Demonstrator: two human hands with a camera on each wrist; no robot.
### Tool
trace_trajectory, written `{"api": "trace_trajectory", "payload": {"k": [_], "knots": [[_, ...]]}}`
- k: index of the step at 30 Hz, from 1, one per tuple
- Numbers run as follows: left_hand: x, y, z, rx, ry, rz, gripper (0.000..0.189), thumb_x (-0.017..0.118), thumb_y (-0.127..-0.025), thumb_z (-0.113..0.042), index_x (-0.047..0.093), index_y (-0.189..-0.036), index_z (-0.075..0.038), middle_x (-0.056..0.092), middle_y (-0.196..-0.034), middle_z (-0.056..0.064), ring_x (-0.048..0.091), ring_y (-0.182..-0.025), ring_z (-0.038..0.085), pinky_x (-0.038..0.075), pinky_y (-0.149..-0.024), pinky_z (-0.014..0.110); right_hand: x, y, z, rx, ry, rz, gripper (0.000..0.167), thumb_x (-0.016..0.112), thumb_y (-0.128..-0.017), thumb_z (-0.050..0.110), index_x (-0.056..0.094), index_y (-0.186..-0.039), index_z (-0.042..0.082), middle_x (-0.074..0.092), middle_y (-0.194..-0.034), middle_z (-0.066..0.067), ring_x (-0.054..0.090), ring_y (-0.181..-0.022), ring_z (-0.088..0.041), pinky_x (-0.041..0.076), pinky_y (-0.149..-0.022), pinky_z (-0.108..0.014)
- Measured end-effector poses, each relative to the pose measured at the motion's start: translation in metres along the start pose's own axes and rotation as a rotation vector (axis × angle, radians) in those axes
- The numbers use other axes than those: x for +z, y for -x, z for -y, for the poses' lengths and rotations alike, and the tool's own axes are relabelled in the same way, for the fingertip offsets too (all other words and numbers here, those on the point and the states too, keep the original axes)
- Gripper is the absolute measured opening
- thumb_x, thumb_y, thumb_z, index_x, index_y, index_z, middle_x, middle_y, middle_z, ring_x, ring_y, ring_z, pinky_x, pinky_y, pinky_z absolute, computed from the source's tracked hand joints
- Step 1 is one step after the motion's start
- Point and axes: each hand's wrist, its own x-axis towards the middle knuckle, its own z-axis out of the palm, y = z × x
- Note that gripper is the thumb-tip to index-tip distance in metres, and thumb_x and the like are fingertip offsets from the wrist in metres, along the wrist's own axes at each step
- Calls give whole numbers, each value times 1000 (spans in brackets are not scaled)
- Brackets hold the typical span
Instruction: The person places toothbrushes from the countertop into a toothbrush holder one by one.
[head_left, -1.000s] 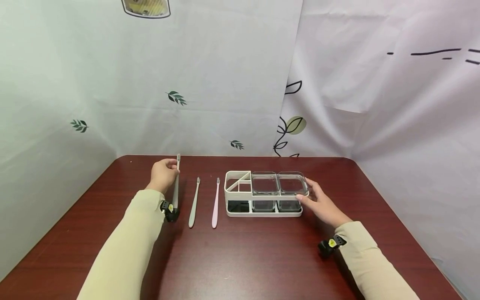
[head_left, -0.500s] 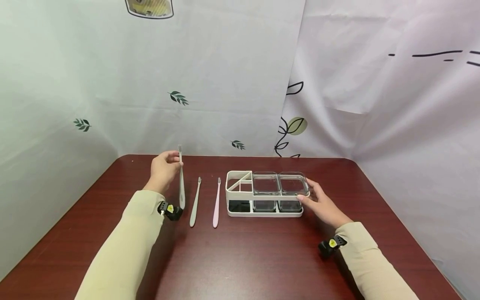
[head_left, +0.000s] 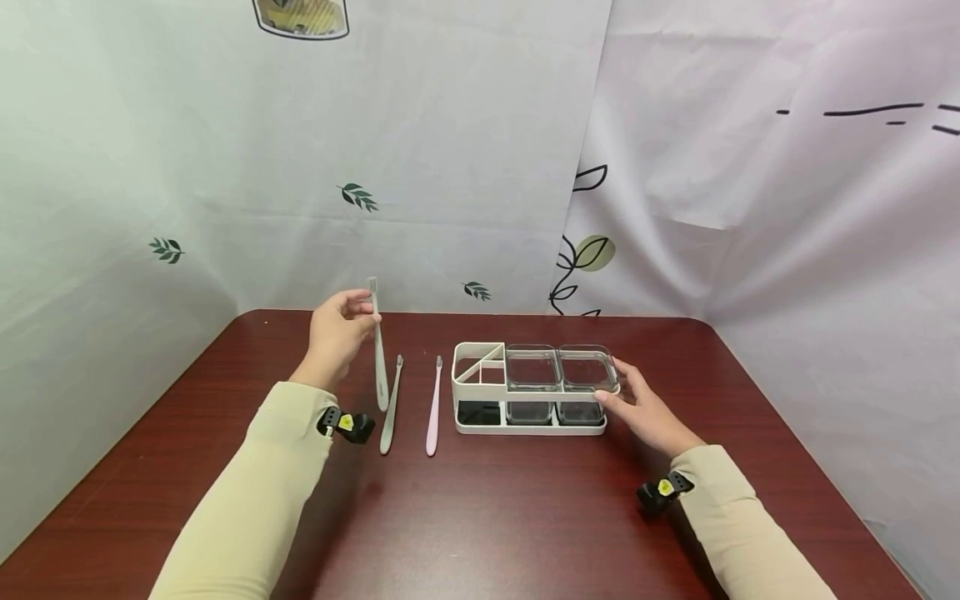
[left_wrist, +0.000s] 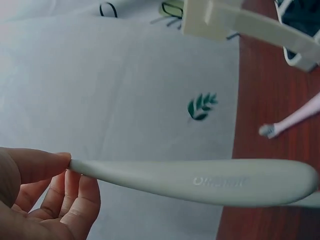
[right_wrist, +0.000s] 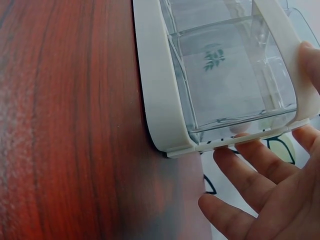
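Near the back left of the table, my left hand (head_left: pixel 333 337) pinches a pale toothbrush (head_left: pixel 381 367) by its neck between thumb and fingers. Its bristles point up and its thick handle hangs down, with raised lettering visible in the left wrist view. A grey-green toothbrush (head_left: pixel 391 412) and a pink toothbrush (head_left: pixel 433 412) lie on the table to the right of it, heads toward the back. My right hand (head_left: pixel 645 408) grips the right end of a white two-tier toothbrush holder (head_left: pixel 555 397), thumb on the upper rim and fingers along the end.
Two clear square cups (head_left: pixel 531 367) (head_left: pixel 587 367) sit in the holder. Its left part has a divided top with small slots (head_left: pixel 491 375) over a dark base pad (head_left: pixel 477 413). The dark red wooden table (head_left: pixel 480 517) ends at a white patterned cloth (head_left: pixel 450 167) behind.
My left hand has moved right and slightly up, raising the pale toothbrush with it and swinging its handle toward the grey-green one. My right hand stays on the holder.
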Motion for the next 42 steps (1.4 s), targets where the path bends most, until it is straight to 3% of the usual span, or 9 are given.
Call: {"api": "trace_trajectory", "payload": {"k": [11,19,36,42], "knots": [[17,15,-26,83,108,-30,45,61,-89,6,52,-133,1,56,-100,4,55,-84,8,51,-69,19,2,-1,1,1,-14,-13,73,58,-97,34,18,-152,9,44,-136,-23,48,-124,-40,41,-99,-52],[24,25,-42,123,180,-41,44,60,-89,7,52,-131,2,55,-102,5,56,-87,9,53,-73,20,2,-1,0,4,-12,-14,73,58,-97,35,18,-152,10,44,-136,-24,47,-125,-40,41,-100,-53],[56,38,-56,243,447,-149,41,59,-83,18,51,-122,6,56,-93,3,58,-79,7,53,-66,18,3,0,0,-19,-21,-21,71,59,-96,33,20,-151,10,47,-134,-22,49,-122,-39,42,-98,-51],[66,43,-60,281,464,-163,41,59,-82,19,52,-121,8,56,-93,6,58,-79,8,53,-66,18,2,0,-1,-12,-23,-16,71,59,-96,33,19,-152,10,43,-137,-23,49,-122,-39,42,-98,-52]]}}
